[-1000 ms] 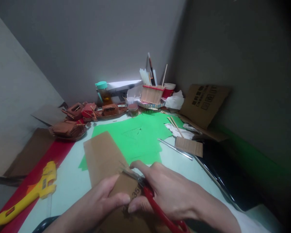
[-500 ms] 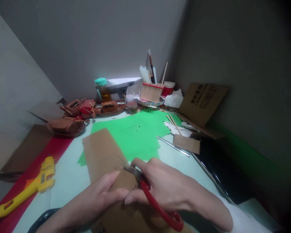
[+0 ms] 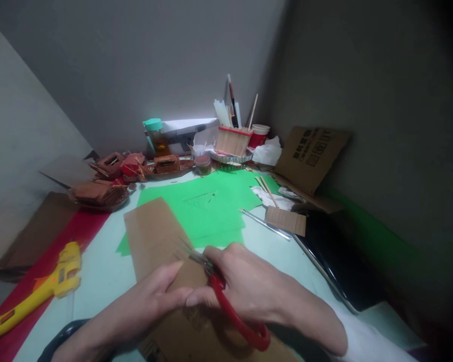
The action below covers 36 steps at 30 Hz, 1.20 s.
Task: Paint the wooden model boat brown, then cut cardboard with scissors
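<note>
My right hand (image 3: 236, 281) is closed round a pair of scissors with red handles (image 3: 241, 324). Its blades point up and left across a long piece of brown cardboard (image 3: 151, 226) and are smeared by motion. My left hand (image 3: 160, 289) grips the same cardboard from the left, thumb on top, its other fingers hidden underneath. The tip of my right thumb meets the left hand near the cut. More cardboard (image 3: 196, 332) spreads below both hands toward the bottom edge.
Green sheets (image 3: 200, 201) lie beyond the cardboard. A yellow glue gun (image 3: 41, 296) is at left, brown model boats (image 3: 98, 193) behind it. A stick holder (image 3: 233, 142) and a lidded bottle (image 3: 157, 138) stand at the back. At right are a small cardboard piece (image 3: 286, 221) and a black panel (image 3: 335, 261).
The whole view has shifted slightly, so things sit a little further left. The scissors' handles have swung a little to the left, and both hands keep their grip.
</note>
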Tool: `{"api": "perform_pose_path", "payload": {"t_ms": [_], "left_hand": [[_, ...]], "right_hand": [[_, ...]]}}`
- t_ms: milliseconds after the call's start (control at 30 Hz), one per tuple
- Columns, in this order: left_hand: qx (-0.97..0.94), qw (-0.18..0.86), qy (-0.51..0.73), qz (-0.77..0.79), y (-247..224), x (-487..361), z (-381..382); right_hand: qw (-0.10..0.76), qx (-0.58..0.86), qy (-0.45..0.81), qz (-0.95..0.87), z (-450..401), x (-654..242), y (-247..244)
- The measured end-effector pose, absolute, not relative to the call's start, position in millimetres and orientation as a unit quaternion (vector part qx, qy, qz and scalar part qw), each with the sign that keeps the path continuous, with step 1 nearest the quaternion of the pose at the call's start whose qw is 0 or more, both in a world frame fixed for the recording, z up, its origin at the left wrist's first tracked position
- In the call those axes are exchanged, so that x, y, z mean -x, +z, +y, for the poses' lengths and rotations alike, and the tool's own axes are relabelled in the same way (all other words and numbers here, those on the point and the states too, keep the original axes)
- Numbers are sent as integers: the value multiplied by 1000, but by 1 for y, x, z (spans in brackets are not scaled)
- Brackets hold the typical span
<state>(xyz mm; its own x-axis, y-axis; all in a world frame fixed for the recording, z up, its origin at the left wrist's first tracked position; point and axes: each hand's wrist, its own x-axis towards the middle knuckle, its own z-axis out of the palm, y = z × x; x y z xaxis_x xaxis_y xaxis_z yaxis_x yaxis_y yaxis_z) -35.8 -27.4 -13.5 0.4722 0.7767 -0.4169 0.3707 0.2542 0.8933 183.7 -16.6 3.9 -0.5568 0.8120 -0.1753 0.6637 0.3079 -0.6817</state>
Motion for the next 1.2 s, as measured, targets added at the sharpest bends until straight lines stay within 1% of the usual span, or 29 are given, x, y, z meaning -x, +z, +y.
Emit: {"api": "perform_pose_path", "payload": {"t_ms": [100, 267, 500, 633, 733, 833, 967, 1100, 1200], "left_hand": [[-597, 625, 152, 479, -16, 37, -26], [-574, 652, 154, 471, -19, 43, -24], [-589, 645, 153, 463, -13, 34, -25], [-526, 679, 146, 490, -20, 36, -26], [-523, 705, 142, 458, -28, 40, -24], [-527, 718, 138, 433, -30, 45, -20], [-499, 687, 163, 503, -19, 53, -15], [-476, 698, 209, 492, -8, 58, -12], [-462, 702, 248, 482, -7, 60, -11]], "right_hand": [[97, 467, 357, -804, -16, -181, 0], [114, 476, 349, -800, -20, -179, 0], [120, 509, 346, -779, -23, -175, -3], [133, 493, 342, -789, -18, -173, -14], [136, 479, 350, -794, -10, -182, -16], [165, 482, 339, -791, -1, -198, -12], [188, 496, 306, -791, 6, -216, -1], [183, 512, 267, -795, 5, -220, 5], [166, 544, 219, -793, 8, -222, 1]]}}
